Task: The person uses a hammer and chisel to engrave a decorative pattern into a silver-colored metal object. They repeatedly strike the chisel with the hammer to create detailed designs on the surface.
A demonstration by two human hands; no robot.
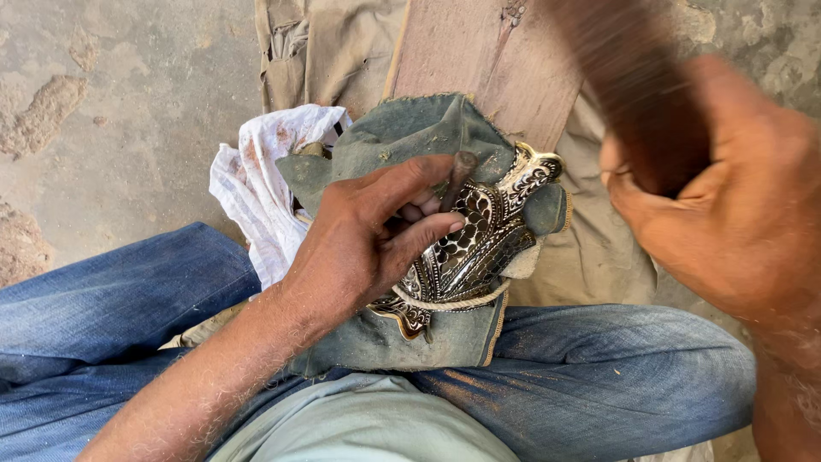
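Note:
My left hand [368, 235] pinches a short dark metal punch [459, 175] upright on an ornate pierced metal piece [479, 244] with silver and gold edging. That piece lies on a grey-green cloth pad [410, 137] resting on my lap. My right hand [727, 197] is raised at the right, closed around a brown wooden mallet handle [641, 94], which is blurred by motion. The mallet's head is out of view.
I sit cross-legged in blue jeans [111, 299] on a concrete floor [128, 103]. A white stained rag [256, 180] lies left of the pad. A wooden plank [479, 51] and beige cloth [333, 43] lie beyond it.

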